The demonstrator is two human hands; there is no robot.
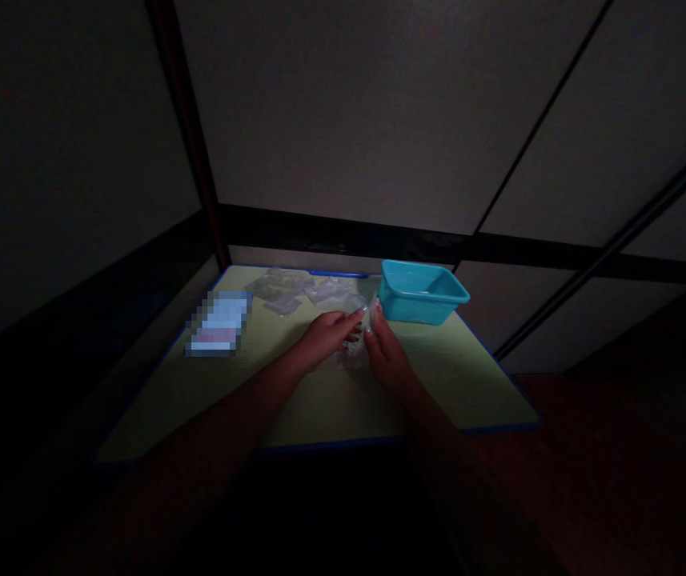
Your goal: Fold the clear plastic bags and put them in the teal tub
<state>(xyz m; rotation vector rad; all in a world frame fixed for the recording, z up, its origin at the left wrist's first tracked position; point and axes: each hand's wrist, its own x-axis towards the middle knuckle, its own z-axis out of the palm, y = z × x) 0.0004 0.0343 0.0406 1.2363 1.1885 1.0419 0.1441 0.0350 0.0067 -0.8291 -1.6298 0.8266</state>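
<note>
Above the middle of the table, my left hand and my right hand face each other with fingertips close together. Both are closed in a pinch on a thin clear plastic bag, part of which shows below and between the fingers. Its contents, if any, are too dim to make out. Beyond my left hand lie several flat clear plastic bags, spread toward the far edge. Just past my right hand stands a teal plastic tub, upright, with no contents visible from here.
A blurred-out bright rectangle lies on the left of the pale yellow table, which has a blue edge. Behind the table rises a panelled wall. A dark reddish floor shows at the right. The surroundings are dim.
</note>
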